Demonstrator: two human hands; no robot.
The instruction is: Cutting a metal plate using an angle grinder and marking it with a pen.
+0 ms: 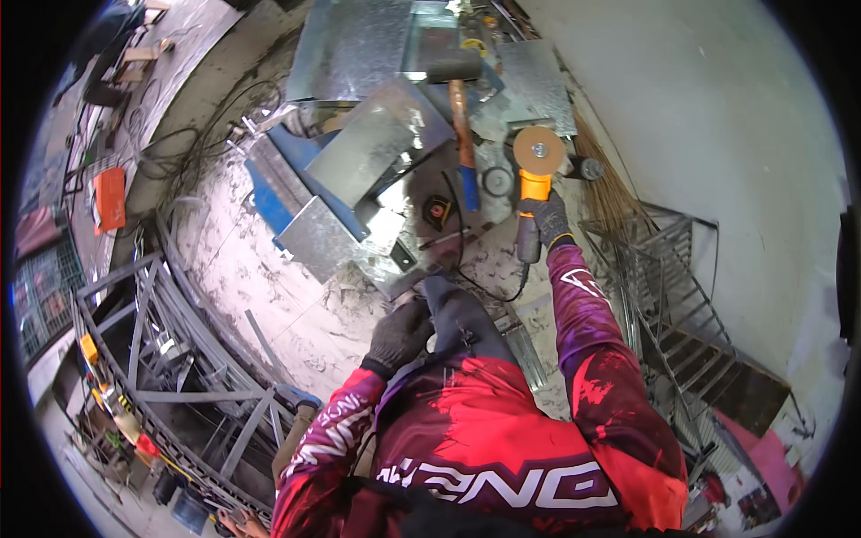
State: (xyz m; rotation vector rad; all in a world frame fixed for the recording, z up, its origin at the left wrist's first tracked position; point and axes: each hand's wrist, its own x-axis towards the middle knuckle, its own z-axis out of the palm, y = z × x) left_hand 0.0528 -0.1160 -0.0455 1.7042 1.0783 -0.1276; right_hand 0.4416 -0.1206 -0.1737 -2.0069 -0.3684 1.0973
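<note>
My right hand [549, 220], in a dark grey glove, grips an angle grinder [535, 186] with a yellow head and a dark body. Its round tan disc [539, 150] faces up, and a black cord [511, 294] curves away from the tool. Beside my bent knee is my gloved left hand [401, 334], with its fingers curled; what they hold, if anything, is hidden. Just ahead of that hand lie grey metal sheet pieces [318, 238]. A hammer [466, 148] with a wooden and blue handle and a black-and-yellow tape measure [437, 211] lie between the sheets and the grinder.
More galvanised sheets [345, 49] are piled at the far side. A metal frame rack [202, 395] with long bars stands at left, near a blue shoe [294, 395]. Thin rods [596, 166] and a ladder-like metal frame [686, 309] lean by the right wall [708, 117]. An orange box [109, 200] sits far left.
</note>
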